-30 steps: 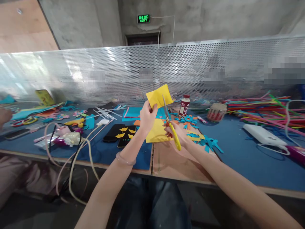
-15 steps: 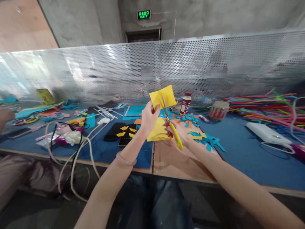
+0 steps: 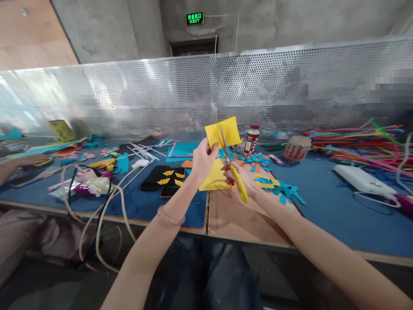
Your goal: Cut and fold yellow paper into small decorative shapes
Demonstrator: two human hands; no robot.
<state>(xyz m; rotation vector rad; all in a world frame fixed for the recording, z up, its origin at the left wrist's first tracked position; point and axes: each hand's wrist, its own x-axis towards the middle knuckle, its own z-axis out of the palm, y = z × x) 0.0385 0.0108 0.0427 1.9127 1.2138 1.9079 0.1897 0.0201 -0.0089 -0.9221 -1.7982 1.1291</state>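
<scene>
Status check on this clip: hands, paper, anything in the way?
Left hand pinches yellow paper, held up. Right hand grips scissors, blades up against it. Another yellow sheet lies on table below.

A person's left grip (image 3: 201,160) pinches a folded yellow paper (image 3: 227,129) above the blue tabletop (image 3: 322,215). The right grip (image 3: 241,180) is closed around yellow-handled scissors (image 3: 231,167), whose blades reach up across the paper. Directly below the paper lies a yellow sheet (image 3: 213,177). Lower left of the paper sits a dark phone (image 3: 172,184) carrying small yellow cutouts. Just right of it stands a red-capped bottle (image 3: 251,138), with blue cutouts (image 3: 284,191) lower right and a heap of coloured stems (image 3: 355,142) far right. Far left of the paper, another person's hand (image 3: 29,160) rests on the tabletop.
</scene>
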